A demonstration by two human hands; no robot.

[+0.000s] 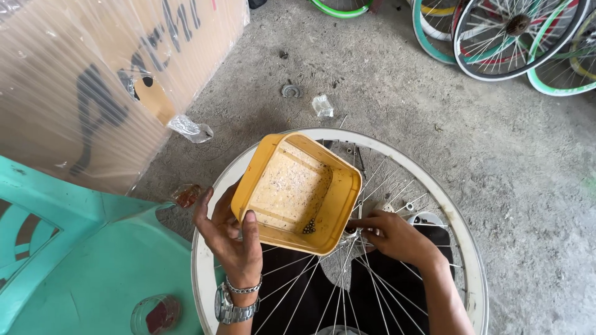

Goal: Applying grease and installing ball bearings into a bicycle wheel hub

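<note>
A square yellow plastic tray (pixel 297 193), tilted over the middle of a white-rimmed spoked wheel (pixel 469 248), is gripped at its near edge by the left hand (pixel 228 232), thumb on the rim and fingers curled beneath. A small cluster of dark steel balls (pixel 308 227) sits in the tray's lowest corner. Just right of the tray, the right hand (pixel 394 234) reaches the wheel's hub (pixel 351 232), fingertips pinched narrow there. Left of the wheel stands a turquoise plastic chair (pixel 81 260); beyond the wheel lies bare concrete floor (pixel 434 93).
</note>
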